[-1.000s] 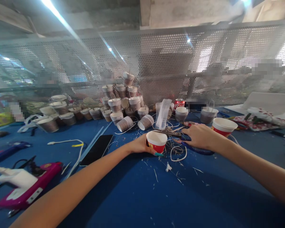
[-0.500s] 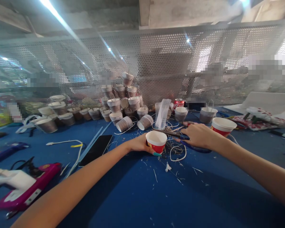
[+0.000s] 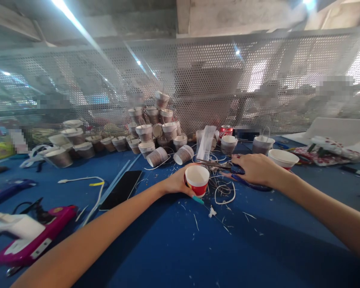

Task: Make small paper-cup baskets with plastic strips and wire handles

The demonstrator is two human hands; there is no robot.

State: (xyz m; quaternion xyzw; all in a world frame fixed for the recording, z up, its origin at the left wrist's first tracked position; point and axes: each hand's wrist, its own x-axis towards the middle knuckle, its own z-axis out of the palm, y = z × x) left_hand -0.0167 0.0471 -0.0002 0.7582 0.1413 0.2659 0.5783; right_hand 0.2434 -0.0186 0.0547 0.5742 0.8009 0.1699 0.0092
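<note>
A red paper cup with a white rim is held upright by my left hand, its thumb across the near side. My right hand lies over a pair of scissors, whose blades point left behind the cup. How the fingers sit in the handles is partly hidden. Beneath and beside the scissors are loops of white and grey cord. A second cup stands partly behind my right forearm.
Several wrapped buckets are piled at the back, near a red can and clear strips. A phone and a magenta power strip lie left. Scraps dot the blue table.
My right hand has moved slightly to the right with the scissors. The cup in my left hand has turned or tilted a little, and the left thumb has shifted slightly.
</note>
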